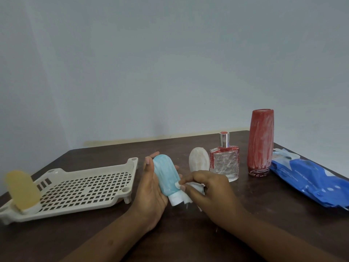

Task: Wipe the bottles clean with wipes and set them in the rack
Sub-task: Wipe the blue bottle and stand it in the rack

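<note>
Presently, the blue bottle (167, 176) is held above the table (245, 220) near the middle of the view, tilted, with its rounded end toward 11 o'clock and its white cap toward 5 o'clock. It is gripped by the left hand (153, 188): the thumb is laid along its 9 o'clock side and the fingertips are seen curled round its far side. A white wipe (194, 187) is pinched in the curled fingers of the right hand (209, 193) and is pressed against the lower body of the bottle, just above the cap. Whitish streaks are visible on the blue surface. At 9 o'clock from the hands, the beige perforated rack (85, 186) is set on the table; a yellow bottle (21, 188), blurred, is stood cap-down in its corner at 8 o'clock. At 1 o'clock from the hands, a pale peach bottle (198, 160) is partly hidden behind the right hand, and just beside it, at 3 o'clock, a clear glass bottle (224, 163) with red smears and a silver neck is stood upright. Farther toward 3 o'clock, a tall red bottle (261, 140), streaked with white, is stood apart from it. A blue pack of wipes (311, 180) is laid at the table edge at 3 o'clock, near the red bottle.
</note>
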Demonstrator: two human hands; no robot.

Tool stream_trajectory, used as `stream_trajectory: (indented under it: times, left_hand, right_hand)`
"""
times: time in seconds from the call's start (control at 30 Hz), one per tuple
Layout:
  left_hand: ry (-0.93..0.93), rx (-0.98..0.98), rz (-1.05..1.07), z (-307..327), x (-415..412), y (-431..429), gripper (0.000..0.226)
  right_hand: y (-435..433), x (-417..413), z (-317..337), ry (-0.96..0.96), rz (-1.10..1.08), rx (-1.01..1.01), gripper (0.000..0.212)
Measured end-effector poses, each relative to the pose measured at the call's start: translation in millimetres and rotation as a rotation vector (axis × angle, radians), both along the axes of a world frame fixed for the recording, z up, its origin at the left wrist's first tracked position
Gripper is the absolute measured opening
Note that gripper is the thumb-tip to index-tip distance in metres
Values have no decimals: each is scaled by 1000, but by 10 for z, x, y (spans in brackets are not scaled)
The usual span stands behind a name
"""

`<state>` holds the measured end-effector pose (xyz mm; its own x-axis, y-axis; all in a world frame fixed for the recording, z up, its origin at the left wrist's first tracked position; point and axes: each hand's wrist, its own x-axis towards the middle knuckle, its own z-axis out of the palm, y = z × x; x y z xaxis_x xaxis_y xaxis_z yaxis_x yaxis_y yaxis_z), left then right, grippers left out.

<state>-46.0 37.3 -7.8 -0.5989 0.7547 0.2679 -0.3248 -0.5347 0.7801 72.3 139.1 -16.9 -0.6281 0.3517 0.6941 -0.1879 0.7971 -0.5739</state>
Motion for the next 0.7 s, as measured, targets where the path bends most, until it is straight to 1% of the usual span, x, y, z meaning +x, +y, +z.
stream_trajectory:
  times: [0.03, 0.1, 0.17, 0.23, 0.3, 0.37, 0.43, 0.5, 0.63, 0.67, 0.7]
  left_hand:
    - [0, 0, 3, 1, -10, -1, 67]
    - [10, -9, 4, -6, -30, 1, 83]
    - [14, -18, -7, -9, -25, 4, 92]
    - [12, -11, -36, -25, -22, 20, 94]
    - [21, -11, -56, -42, -20, 33, 95]
    - [26, -19, -51, -37, -11, 30, 98]
    - [-32, -21, -47, -19, -3, 24, 95]
    - [-80, -19, -38, -9, 3, 22, 85]
    - [-42, -1, -36, -5, 28, 31, 61]
    - [-36, -7, -50, -3, 42, 30, 59]
    - [-36, -19, -64, 3, 61, 31, 62]
  right_hand:
    - [-11, 3, -5, -8, 16, 29, 9]
    - [7, -3, -17, -29, 10, 65, 11]
    - [51, -10, -18, -48, -31, 41, 11]
    - [76, -17, -16, -50, -66, 7, 11]
    - [72, -23, -15, -12, -74, -4, 11]
    - [40, -17, -10, 9, -49, 41, 11]
    - [-4, -2, -9, -23, 3, 119, 13]
    - [-13, 9, -8, -75, 28, 168, 14]
    - [61, -12, -30, -102, -89, 152, 15]
    - [77, -23, -29, -89, -120, 148, 15]
    - [83, -30, -22, -68, -133, 155, 14]
